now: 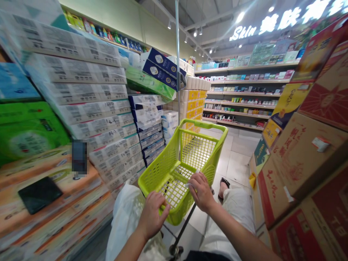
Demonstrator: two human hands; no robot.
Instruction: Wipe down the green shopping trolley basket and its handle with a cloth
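A lime-green plastic shopping basket (202, 125) on a wheeled frame stands in front of me, with nothing visible inside. My left hand (152, 214) curls over its near rim at the left corner. My right hand (200, 191) is closed on the near rim, with a small white scrap under the fingers. A white plastic bag (126, 217) hangs below my left forearm. My bent knee in light trousers (237, 208) and a sandalled foot (224, 183) show to the right of the basket.
Stacked tissue and paper packs (89, 98) wall the left side; a dark phone-like slab (40, 194) lies on orange packs. Red and brown cartons (304, 156) pile up on the right. A metal pole (177, 61) rises behind the basket. Tiled aisle (236, 159) leads to far shelves.
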